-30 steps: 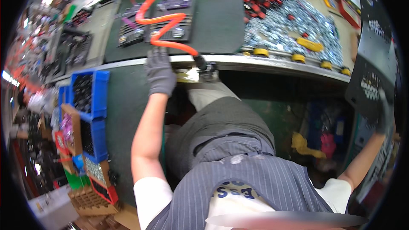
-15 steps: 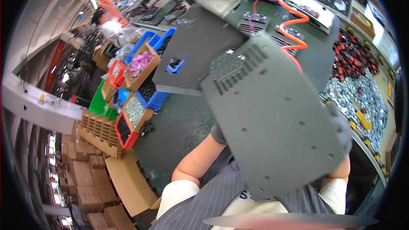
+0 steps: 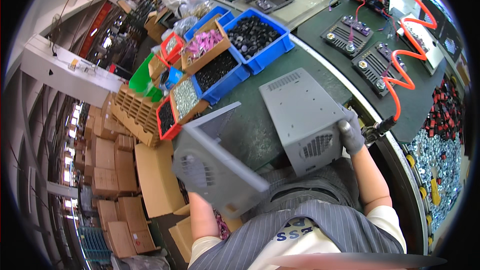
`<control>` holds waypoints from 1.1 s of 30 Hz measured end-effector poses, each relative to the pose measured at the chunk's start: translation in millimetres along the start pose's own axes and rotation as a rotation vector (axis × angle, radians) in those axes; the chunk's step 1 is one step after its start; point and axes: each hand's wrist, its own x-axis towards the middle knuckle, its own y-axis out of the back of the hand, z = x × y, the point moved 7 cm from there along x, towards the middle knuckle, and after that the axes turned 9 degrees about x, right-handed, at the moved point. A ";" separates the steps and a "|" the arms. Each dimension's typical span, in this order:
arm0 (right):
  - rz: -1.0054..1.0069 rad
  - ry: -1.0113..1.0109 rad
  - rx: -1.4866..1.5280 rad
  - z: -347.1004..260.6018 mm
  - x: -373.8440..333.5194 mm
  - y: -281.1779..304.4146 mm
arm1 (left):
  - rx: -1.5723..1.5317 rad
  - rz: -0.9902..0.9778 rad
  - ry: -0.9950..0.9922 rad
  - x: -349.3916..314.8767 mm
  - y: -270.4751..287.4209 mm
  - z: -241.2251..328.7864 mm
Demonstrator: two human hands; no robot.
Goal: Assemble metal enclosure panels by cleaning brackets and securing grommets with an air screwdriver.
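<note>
My right hand (image 3: pixel 352 130), in a grey glove, grips the right-hand edge of a grey bent sheet-metal cover (image 3: pixel 305 107). This cover has vent slots and small holes, and rests at the near edge of the dark green table (image 3: pixel 240 140). On the left, a second grey metal cover (image 3: pixel 220 165) with a slotted vent is held tilted and slightly blurred. My left forearm (image 3: pixel 202 217) runs up behind it, so the left hand and its fingers are hidden. The two covers stand apart from each other.
Blue bins (image 3: pixel 257 40) of black parts stand beyond the covers, beside cardboard trays of pink and silver pieces. An orange coiled hose (image 3: pixel 400 65) hangs right of the slotted fixtures (image 3: pixel 345 35). Loose silver parts (image 3: pixel 437 170) lie far right; cartons (image 3: pixel 107 185) are stacked left.
The large panel held up before me is lowered. The two covers, overlapping earlier, are now apart, one left and one right. The view has shifted, showing more bins.
</note>
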 end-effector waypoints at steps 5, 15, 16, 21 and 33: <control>0.066 0.205 -0.643 19.6 18.4 8.7 | 1.093 -0.423 -0.745 -15.0 -79.5 -1.5; 0.242 0.190 -1.444 30.7 25.0 6.5 | 1.480 -0.776 -0.559 5.6 -90.8 -85.8; 0.245 0.185 -1.467 30.3 25.1 6.4 | 1.475 -0.741 -0.567 2.9 -92.2 -81.3; 0.241 0.266 -1.534 18.0 21.8 -6.0 | 1.674 -0.618 -0.432 -33.1 -80.3 -76.6; 0.262 0.179 -1.468 29.9 21.6 7.0 | 1.682 -0.706 -0.521 -33.4 -108.0 -102.7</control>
